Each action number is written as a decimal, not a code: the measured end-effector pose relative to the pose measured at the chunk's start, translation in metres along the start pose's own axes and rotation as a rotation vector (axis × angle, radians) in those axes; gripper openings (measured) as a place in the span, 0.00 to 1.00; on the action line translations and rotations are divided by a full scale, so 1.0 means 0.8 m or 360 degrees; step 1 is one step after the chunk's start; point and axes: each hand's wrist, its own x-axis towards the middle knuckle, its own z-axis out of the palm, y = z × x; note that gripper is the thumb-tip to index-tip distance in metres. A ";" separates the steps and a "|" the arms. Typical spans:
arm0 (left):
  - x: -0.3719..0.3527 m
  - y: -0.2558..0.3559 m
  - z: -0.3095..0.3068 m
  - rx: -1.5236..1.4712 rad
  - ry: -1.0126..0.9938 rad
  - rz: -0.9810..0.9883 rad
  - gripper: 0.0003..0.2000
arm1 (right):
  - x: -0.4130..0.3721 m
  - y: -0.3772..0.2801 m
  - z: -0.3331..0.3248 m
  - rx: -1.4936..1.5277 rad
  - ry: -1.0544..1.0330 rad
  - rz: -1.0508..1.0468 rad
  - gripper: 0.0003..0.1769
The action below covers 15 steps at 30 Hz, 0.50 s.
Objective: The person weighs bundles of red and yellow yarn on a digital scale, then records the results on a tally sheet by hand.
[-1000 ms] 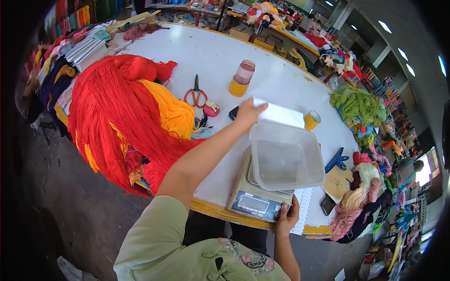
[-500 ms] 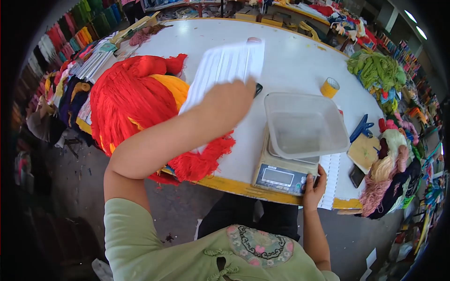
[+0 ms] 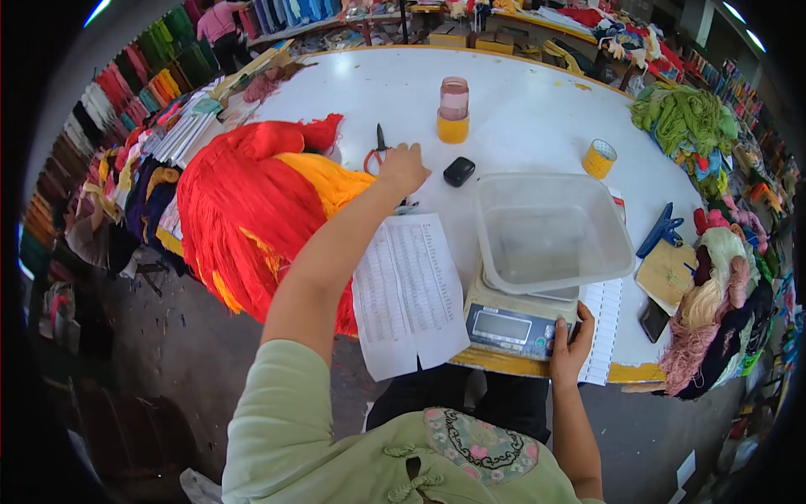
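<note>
Scissors [image 3: 377, 144] far on the table [image 3: 520, 109], left hand [image 3: 405, 168] over their handles, grip impossible to tell, right hand [image 3: 569, 343] clasping scale [image 3: 508, 323] front, paper sheet [image 3: 409, 290] just left.

Yarn: large red-and-orange yarn bundle [image 3: 252, 202], left edge of white round table [image 3: 520, 109].
Sheet: white printed paper sheet [image 3: 409, 290], overhanging near edge.
Jar: pink glass jar [image 3: 454, 98] atop yellow tape roll [image 3: 452, 128].
Far right: green yarn heap [image 3: 684, 122].

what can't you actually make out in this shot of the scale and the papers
Head view only.
Scale display: digits too small.
Printed sheet: rows too small to read.
Scissors: handles hidden by the left hand, so its grip is unclear.
Right hand: what its fingertips press is hidden.
</note>
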 end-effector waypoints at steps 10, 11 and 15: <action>0.080 -0.026 0.011 -0.0669 0.0201 -0.0069 0.30 | 0.005 0.004 -0.002 -0.0260 0.0018 -0.0243 0.25; 0.103 -0.014 -0.025 -0.0674 0.0328 -0.0074 0.29 | 0.006 0.004 -0.001 -0.0270 0.0018 -0.0240 0.26; 0.203 0.010 -0.083 -0.0620 0.0708 0.0079 0.28 | 0.007 -0.003 -0.001 -0.0254 -0.0007 -0.0203 0.27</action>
